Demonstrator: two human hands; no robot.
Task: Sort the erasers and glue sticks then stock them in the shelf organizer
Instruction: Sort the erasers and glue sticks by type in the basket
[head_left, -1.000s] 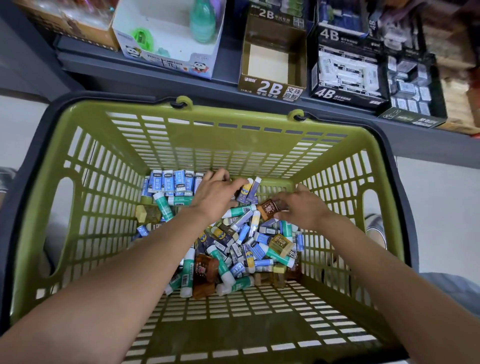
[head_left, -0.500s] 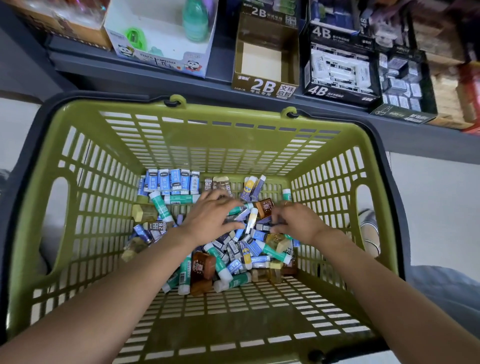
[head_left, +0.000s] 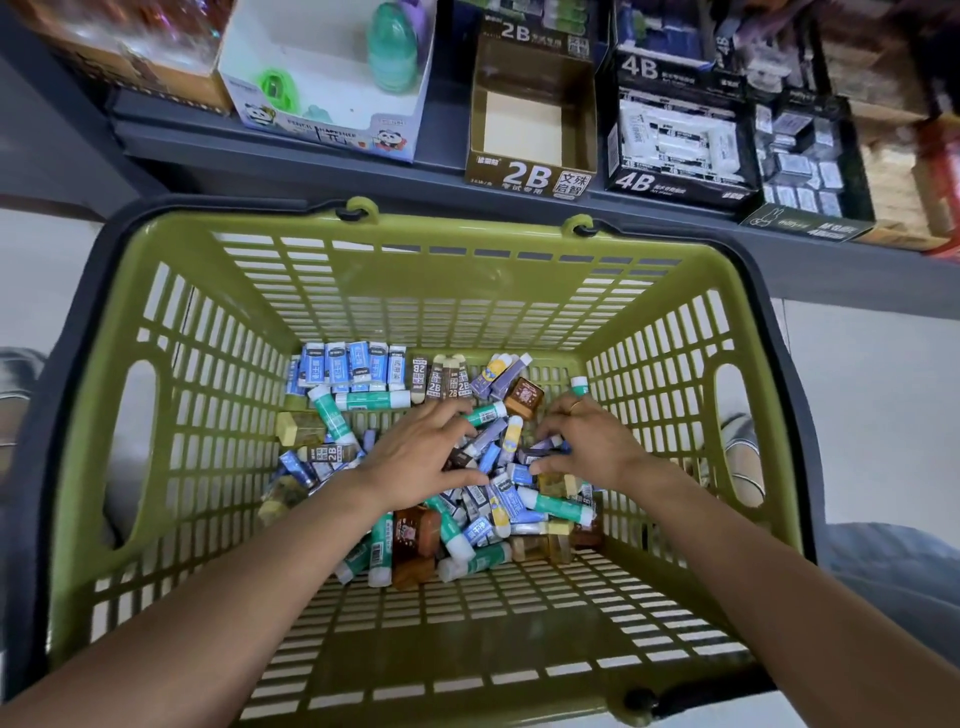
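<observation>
Green plastic walls surround both hands, which reach down into a basket (head_left: 171, 332) onto a heap of small stationery. The left hand (head_left: 421, 457) lies palm down on the middle of the heap, fingers spread and bent over the pieces, thumb stretched toward three o'clock; whether it actually grasps anything underneath, I cannot tell. The right hand (head_left: 587, 441) sits just beside it at three o'clock, fingers curled down into the pile with a ring on one finger, and its grasp is hidden too.

Between and below the hands lies the pile (head_left: 493, 509): green-and-white glue sticks, blue and purple wrapped erasers, brown ones, all jumbled. One glue stick (head_left: 556, 506) lies at five o'clock from the right hand. At eleven o'clock from the left hand, a tidy row of blue erasers (head_left: 348, 365) stands against the far wall of the basket, with a short row of brown 2B erasers (head_left: 441, 379) just beside it at its three o'clock side.

Beyond the basket, at twelve o'clock, a grey shelf (head_left: 311, 166) carries display boxes: a brown 2B box (head_left: 530, 176) showing a bare floor, a black 4B box (head_left: 675, 182) at its three o'clock side packed with white erasers, and a white sharpener box (head_left: 332, 130) at its nine o'clock side.
</observation>
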